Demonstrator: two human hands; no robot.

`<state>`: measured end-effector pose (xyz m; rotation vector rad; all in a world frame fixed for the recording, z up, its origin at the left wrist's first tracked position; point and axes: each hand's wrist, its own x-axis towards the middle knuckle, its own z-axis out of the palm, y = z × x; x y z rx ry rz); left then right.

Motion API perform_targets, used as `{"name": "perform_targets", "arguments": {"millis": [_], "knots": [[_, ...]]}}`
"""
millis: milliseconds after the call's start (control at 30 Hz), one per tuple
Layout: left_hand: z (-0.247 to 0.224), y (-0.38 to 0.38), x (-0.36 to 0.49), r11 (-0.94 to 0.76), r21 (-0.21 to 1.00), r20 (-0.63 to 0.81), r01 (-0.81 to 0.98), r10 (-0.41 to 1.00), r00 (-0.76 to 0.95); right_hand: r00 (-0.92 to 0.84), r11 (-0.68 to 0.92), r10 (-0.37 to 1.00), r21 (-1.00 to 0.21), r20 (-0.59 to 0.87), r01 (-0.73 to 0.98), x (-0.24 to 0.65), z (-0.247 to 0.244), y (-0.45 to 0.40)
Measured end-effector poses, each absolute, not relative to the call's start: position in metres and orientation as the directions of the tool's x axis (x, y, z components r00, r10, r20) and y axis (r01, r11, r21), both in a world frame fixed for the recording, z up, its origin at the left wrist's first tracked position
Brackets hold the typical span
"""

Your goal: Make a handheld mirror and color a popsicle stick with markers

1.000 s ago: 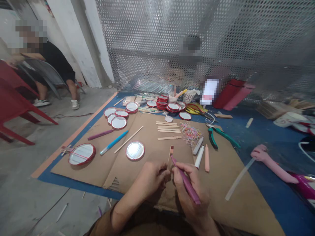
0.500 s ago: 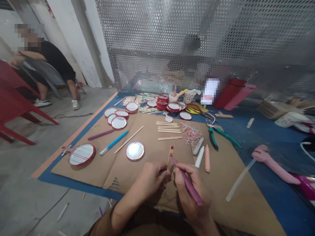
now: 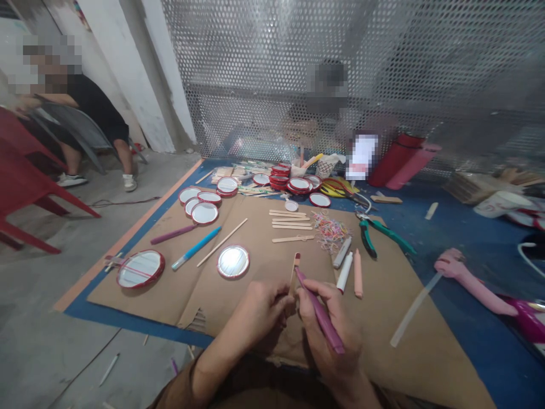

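Note:
My left hand (image 3: 267,307) is closed on a popsicle stick (image 3: 293,277), which stands upright with a dark red and pinkish patch at its top end. Held like a pen in my right hand (image 3: 332,324) is a purple marker (image 3: 322,318). Its tip touches or nearly touches the stick just under the coloured patch. Left of my hands a round mirror (image 3: 233,262) lies on the cardboard (image 3: 255,238). Several bare popsicle sticks (image 3: 292,225) lie beyond my hands, beside a tangle of small coloured rubber bands (image 3: 332,230).
A red-rimmed round piece with a stick handle (image 3: 140,268) and a blue marker (image 3: 196,248) lie left. White and peach markers (image 3: 358,274), green-handled pliers (image 3: 368,238) and a pink glue gun (image 3: 472,287) are right. Stacked red-rimmed mirrors (image 3: 280,177) stand behind. A person (image 3: 97,108) sits far left.
My right hand has shifted slightly left, bringing the purple marker's tip up to the popsicle stick. My left hand keeps its hold on the stick.

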<state>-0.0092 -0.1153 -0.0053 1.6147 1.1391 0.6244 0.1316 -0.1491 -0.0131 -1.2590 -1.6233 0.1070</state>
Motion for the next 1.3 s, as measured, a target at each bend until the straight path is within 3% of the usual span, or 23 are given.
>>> {"name": "perform_targets", "arguments": {"millis": [233,700,1000,1300], "knots": [[-0.005,-0.116,-0.007,0.013,0.938,-0.165,0.348,0.896,0.413,0.199,0.352,0.757,-0.645,0.623,0.678,0.132,-0.008,-0.151],[-0.002,-0.116,-0.008,0.035,0.939,-0.177,0.341,0.901,0.395,0.095,0.419,0.79,-0.647,0.605,0.636,0.134,-0.019,-0.153],[-0.004,-0.115,-0.009,0.023,0.944,-0.164,0.328,0.899,0.407,0.041,0.469,0.753,-0.579,0.657,0.667,0.134,-0.016,-0.148],[-0.005,-0.114,-0.007,0.074,0.935,-0.22,0.348,0.89,0.4,0.15,0.398,0.753,-0.625,0.64,0.671,0.133,-0.012,-0.153]]}}
